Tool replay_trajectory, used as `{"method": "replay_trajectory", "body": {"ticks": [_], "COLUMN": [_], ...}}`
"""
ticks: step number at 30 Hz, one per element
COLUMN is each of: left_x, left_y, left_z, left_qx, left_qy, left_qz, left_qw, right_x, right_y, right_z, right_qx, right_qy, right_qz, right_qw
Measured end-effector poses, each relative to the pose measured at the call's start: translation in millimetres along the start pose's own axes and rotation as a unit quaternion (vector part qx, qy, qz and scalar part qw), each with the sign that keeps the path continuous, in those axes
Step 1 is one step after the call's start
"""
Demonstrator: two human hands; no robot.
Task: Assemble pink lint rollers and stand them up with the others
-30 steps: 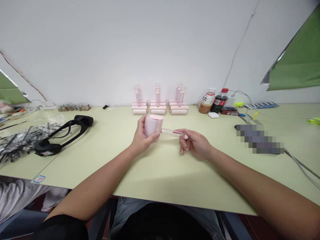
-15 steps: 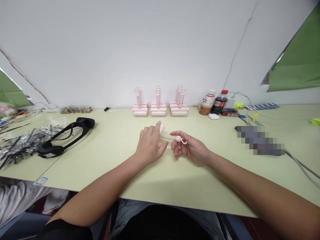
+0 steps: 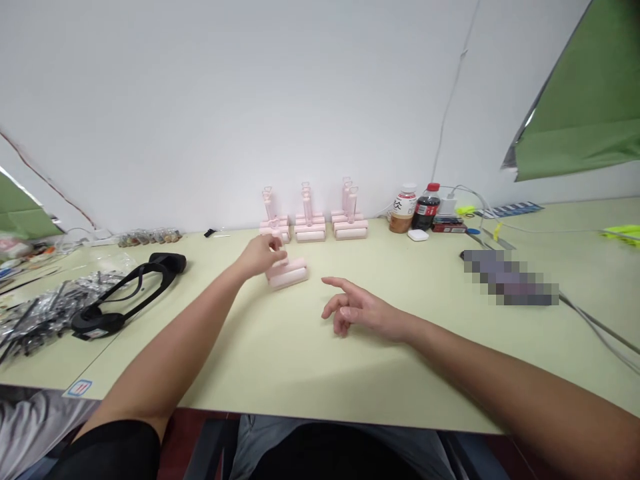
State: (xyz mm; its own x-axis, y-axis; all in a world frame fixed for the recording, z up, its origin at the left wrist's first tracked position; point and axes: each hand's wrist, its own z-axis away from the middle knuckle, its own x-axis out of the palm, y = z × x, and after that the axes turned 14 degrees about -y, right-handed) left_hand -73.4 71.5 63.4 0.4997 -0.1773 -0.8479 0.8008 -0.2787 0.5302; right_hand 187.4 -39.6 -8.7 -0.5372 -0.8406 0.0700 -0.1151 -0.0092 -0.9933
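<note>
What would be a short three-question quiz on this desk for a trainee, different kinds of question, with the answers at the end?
1. Multiple choice: what is the left hand nearest to?
A) The black headset
B) The frontmost pink roller
C) The small white case

2. True or false: the right hand is empty, with its fingers apart.

3. Fill in the blank: the bottle of dark drink has a ____ cap.

Key: 1 B; 2 true; 3 red.
</note>
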Motion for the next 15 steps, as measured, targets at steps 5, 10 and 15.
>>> {"method": "replay_trajectory", "body": {"ticks": [5, 10, 15], "left_x": [-20.7, -21.0, -14.1], "left_y": [-31.1, -45.2, -54.2], "left_z": [-51.4, -90.1, -112.7], "left_qx": [-0.069, -0.077, -0.091], "left_qy": [0.052, 0.105, 0.141], "left_qz": [0.046, 0.014, -0.026], "left_qw": [0.995, 0.991, 0.986], "right_x": [1.1, 1.8, 1.0], "right_y": [9.2, 10.2, 11.6], "right_z": [-5.4, -6.7, -6.5], "right_qx": [0.055, 0.064, 0.066], "right_qy": [0.000, 0.000, -0.008], "right_qz": [0.014, 0.008, 0.009], "right_qw": [0.998, 0.998, 0.998]}}
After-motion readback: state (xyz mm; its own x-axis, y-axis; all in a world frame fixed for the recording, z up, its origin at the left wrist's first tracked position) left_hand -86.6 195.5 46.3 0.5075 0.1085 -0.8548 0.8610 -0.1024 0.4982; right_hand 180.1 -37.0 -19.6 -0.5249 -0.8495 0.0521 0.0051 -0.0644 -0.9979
